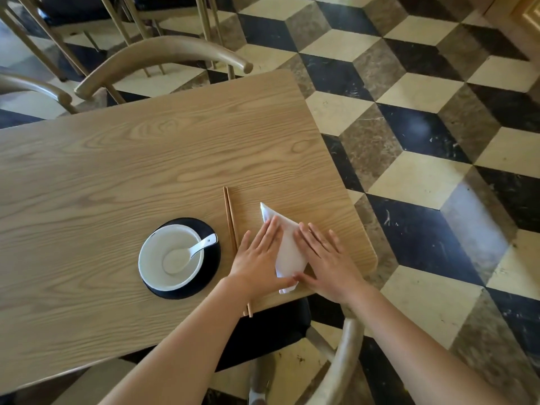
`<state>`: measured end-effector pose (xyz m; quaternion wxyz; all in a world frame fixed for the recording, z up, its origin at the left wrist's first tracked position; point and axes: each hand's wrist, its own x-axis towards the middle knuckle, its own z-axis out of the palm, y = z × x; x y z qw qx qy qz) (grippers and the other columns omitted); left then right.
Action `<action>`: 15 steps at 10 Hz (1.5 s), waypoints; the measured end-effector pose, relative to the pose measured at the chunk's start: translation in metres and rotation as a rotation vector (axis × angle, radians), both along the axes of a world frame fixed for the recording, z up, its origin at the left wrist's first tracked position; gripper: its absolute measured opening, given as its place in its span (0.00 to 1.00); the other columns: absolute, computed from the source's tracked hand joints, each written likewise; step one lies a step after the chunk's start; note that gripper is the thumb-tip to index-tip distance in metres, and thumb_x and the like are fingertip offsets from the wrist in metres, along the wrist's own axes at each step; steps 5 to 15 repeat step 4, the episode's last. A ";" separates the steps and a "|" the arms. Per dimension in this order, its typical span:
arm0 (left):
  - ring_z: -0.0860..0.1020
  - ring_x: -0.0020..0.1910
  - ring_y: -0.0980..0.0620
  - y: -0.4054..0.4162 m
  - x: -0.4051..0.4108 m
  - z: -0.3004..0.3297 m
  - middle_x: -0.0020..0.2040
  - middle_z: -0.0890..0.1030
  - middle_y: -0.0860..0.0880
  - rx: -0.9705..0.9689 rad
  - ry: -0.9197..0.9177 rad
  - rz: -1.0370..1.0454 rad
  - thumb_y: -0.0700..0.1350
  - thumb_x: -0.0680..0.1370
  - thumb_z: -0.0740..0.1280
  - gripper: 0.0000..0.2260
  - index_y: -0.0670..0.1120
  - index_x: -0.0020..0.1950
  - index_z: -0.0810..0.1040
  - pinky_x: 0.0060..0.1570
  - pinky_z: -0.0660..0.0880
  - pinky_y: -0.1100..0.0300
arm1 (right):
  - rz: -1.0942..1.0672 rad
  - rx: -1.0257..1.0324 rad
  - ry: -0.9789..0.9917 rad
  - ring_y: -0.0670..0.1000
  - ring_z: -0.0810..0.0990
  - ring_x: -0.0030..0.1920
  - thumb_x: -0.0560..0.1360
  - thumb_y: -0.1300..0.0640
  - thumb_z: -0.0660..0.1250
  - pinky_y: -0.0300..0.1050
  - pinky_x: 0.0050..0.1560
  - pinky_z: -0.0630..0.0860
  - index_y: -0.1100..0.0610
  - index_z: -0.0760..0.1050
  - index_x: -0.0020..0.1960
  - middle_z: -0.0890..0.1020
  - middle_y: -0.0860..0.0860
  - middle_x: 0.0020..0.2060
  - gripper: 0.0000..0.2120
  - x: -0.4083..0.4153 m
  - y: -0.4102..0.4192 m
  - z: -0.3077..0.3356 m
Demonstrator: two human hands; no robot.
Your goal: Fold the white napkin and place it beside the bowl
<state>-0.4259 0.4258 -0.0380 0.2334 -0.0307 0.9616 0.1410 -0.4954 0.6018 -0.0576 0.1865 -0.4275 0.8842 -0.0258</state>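
Table [122, 171] held a black plate [211, 267] w/ white bowl [169, 257] and spoon [194, 249] inside. 2 chopsticks [230, 220] lay btwn plate and napkin [287, 249]. L hand [258, 260] and R hand [327, 258] pressed flat on folded napkin near table's corner, fingers straight, close together.

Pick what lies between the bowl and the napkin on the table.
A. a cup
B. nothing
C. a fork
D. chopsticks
D: the chopsticks lie on the table right of the bowl and left of the napkin, which both hands press flat.
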 end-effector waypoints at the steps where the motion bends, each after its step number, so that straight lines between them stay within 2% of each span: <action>1: 0.29 0.71 0.57 -0.005 -0.002 -0.001 0.74 0.28 0.52 -0.019 -0.004 -0.036 0.71 0.70 0.57 0.50 0.46 0.75 0.32 0.72 0.36 0.49 | -0.026 -0.008 0.004 0.49 0.34 0.73 0.71 0.31 0.39 0.53 0.72 0.36 0.54 0.34 0.75 0.36 0.49 0.74 0.41 0.003 -0.002 -0.003; 2: 0.28 0.71 0.56 -0.006 -0.003 -0.001 0.74 0.28 0.51 -0.008 -0.015 -0.048 0.72 0.69 0.57 0.50 0.46 0.74 0.32 0.72 0.37 0.48 | -0.038 -0.006 -0.006 0.49 0.36 0.74 0.71 0.31 0.39 0.54 0.72 0.38 0.54 0.35 0.75 0.37 0.49 0.74 0.41 0.005 -0.004 -0.001; 4: 0.30 0.72 0.55 0.000 -0.004 0.006 0.75 0.30 0.50 -0.005 -0.045 -0.021 0.70 0.70 0.59 0.50 0.45 0.74 0.32 0.73 0.38 0.48 | -0.055 0.062 -0.052 0.48 0.32 0.72 0.69 0.30 0.36 0.57 0.73 0.38 0.53 0.31 0.74 0.33 0.47 0.73 0.42 0.003 -0.007 0.009; 15: 0.30 0.72 0.55 0.000 -0.004 0.006 0.75 0.30 0.50 -0.005 -0.045 -0.021 0.70 0.70 0.59 0.50 0.45 0.74 0.32 0.73 0.38 0.48 | -0.055 0.062 -0.052 0.48 0.32 0.72 0.69 0.30 0.36 0.57 0.73 0.38 0.53 0.31 0.74 0.33 0.47 0.73 0.42 0.003 -0.007 0.009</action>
